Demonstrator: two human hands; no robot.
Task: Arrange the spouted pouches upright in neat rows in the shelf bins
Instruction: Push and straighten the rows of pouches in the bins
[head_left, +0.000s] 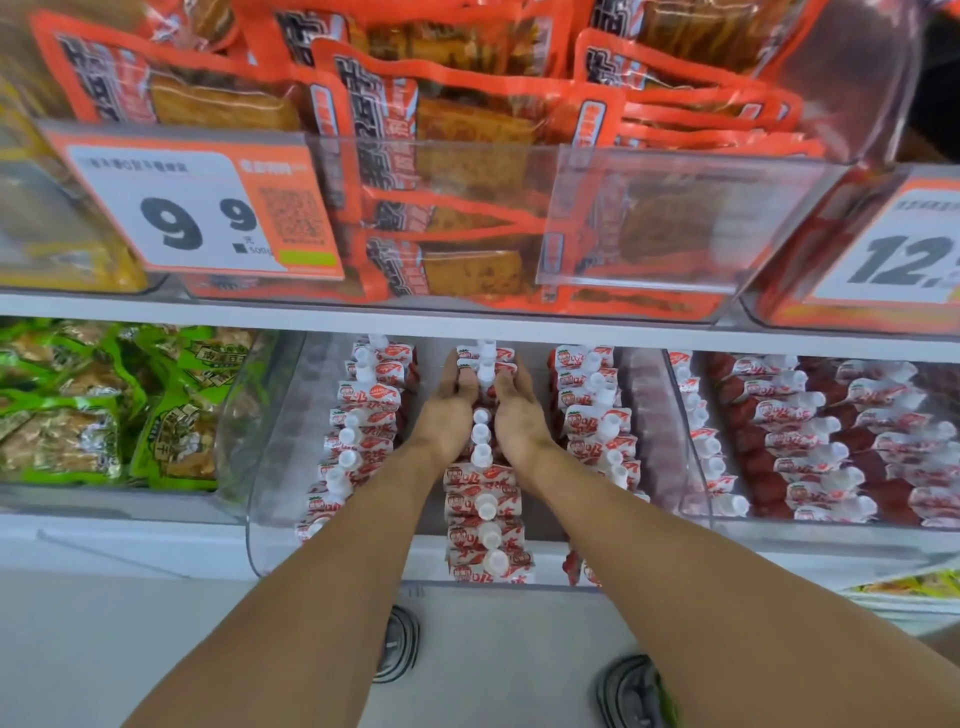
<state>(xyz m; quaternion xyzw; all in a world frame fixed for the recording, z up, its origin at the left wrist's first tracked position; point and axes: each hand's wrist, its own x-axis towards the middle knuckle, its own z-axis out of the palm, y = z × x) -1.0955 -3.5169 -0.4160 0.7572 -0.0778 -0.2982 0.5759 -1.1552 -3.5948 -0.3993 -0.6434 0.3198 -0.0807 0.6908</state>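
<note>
Head view: shelf bins in a shop.
Clear bin, frame centre: three rows of spouted pouches, upright.
Left hand: fingers curled round middle-row pouches.
Right hand: grips the same pouches opposite.

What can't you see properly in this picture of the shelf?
- Head view: the pouches between the left hand and right hand are mostly covered, so the grip is unclear.
- The right price tag is cut off by the frame edge.
- Small print on the left price tag is blurred.
</note>
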